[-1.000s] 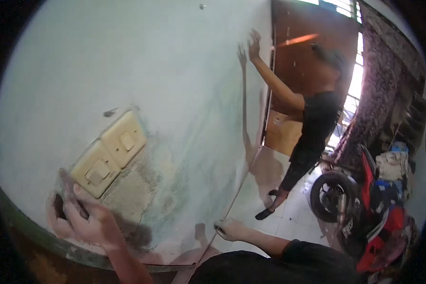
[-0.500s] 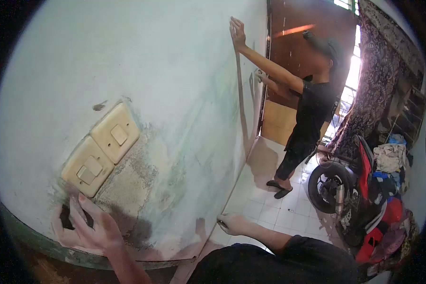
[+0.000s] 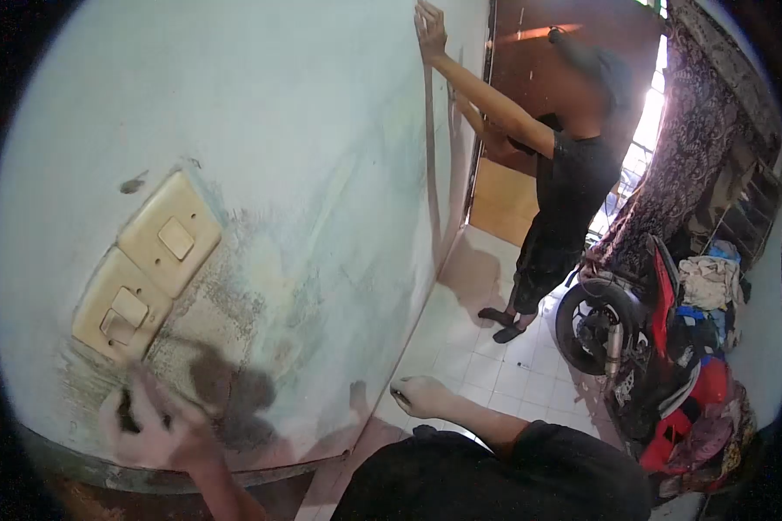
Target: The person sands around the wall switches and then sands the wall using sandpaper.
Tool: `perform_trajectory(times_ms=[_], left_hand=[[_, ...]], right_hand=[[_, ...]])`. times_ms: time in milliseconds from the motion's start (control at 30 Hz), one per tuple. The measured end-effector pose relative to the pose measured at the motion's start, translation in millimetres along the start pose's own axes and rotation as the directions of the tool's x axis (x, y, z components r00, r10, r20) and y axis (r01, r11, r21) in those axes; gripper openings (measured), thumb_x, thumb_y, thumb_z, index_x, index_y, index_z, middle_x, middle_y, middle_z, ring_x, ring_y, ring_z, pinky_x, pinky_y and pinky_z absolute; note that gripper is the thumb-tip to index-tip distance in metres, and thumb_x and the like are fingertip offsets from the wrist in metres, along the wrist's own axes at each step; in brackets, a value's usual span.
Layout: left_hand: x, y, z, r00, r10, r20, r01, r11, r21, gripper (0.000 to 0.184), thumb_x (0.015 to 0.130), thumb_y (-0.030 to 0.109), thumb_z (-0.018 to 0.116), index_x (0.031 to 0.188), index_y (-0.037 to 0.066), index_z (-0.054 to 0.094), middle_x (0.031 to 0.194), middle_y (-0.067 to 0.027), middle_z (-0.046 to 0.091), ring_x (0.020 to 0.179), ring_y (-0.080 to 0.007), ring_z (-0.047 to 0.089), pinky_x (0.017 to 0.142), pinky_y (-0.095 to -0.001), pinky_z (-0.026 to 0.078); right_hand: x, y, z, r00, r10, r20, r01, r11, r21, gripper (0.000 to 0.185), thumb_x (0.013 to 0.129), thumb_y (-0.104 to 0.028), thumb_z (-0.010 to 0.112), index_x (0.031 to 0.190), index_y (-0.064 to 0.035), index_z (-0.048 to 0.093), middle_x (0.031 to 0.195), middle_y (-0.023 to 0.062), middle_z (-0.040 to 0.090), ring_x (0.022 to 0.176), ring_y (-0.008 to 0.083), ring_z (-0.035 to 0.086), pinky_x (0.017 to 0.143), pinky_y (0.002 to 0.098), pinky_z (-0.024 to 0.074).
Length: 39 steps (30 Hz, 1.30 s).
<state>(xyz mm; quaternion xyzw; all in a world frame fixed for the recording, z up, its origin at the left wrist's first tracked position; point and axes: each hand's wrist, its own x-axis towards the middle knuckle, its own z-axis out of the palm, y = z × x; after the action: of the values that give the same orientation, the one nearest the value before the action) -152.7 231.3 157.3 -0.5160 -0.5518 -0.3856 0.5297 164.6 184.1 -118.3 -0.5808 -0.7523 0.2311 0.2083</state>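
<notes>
Patchy pale-green wall (image 3: 321, 156) seen beside white-tiled floor (image 3: 487, 373); door (image 3: 530, 74), motorcycle (image 3: 660, 339) and heaped clothes (image 3: 712, 282) beyond. Paired cream light switches (image 3: 148, 265) mounted on wall, rough plaster exposed alongside. Left hand (image 3: 161, 425) held near switches, fingers bent (blurred, grip unclear). Right hand (image 3: 421, 397) curled closed, contents unclear. Co-worker's hand (image 3: 431, 33) raised near wall.

Cream rectangular plastic switch plates (image 3: 154, 260) jut just above the left hand (image 3: 161, 425). Open air lies between it and the right hand (image 3: 421, 397), bounded ahead by the pale green plastered wall (image 3: 321, 191).
</notes>
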Motion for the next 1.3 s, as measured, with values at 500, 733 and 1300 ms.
perform_trajectory(times_ms=[500,733,1300], left_hand=[[-94.0,28.7,35.8,0.903,0.426,0.049,-0.362,0.819,-0.446,0.012,0.085,0.01,0.067,0.097,0.012,0.064,0.105,-0.0058,0.068,0.087,-0.0275,0.062,0.086,-0.0436,0.049],[-99.5,51.4,31.2,0.806,0.503,0.312,-0.258,0.773,-0.579,0.025,0.082,0.003,0.066,0.105,0.012,0.07,0.094,-0.0025,0.071,0.084,-0.0228,0.067,0.077,-0.038,0.053],[-182.2,112.7,-34.2,0.475,-0.034,0.879,0.704,0.613,-0.357,0.027,0.082,0.005,0.072,0.11,0.004,0.071,0.09,-0.0137,0.07,0.087,-0.0319,0.069,0.077,-0.0383,0.054]], right_hand=[[-11.2,50.3,-0.3,0.993,0.02,-0.115,-0.01,0.996,0.084,0.015,0.089,-0.017,0.057,0.094,-0.0038,0.06,0.084,0.0224,0.064,0.083,0.0436,0.063,0.072,0.0532,0.0502],[-10.5,65.8,-9.6,0.988,0.058,-0.142,-0.039,0.99,0.136,0.016,0.088,-0.019,0.056,0.093,-0.0046,0.061,0.084,0.0234,0.064,0.081,0.0449,0.063,0.073,0.0543,0.0501],[107.9,-18.9,-33.2,0.903,-0.376,0.207,0.167,0.752,0.637,0.023,0.097,-0.013,0.06,0.114,-0.0001,0.069,0.102,0.0143,0.072,0.095,0.0202,0.068,0.083,0.031,0.0515]])
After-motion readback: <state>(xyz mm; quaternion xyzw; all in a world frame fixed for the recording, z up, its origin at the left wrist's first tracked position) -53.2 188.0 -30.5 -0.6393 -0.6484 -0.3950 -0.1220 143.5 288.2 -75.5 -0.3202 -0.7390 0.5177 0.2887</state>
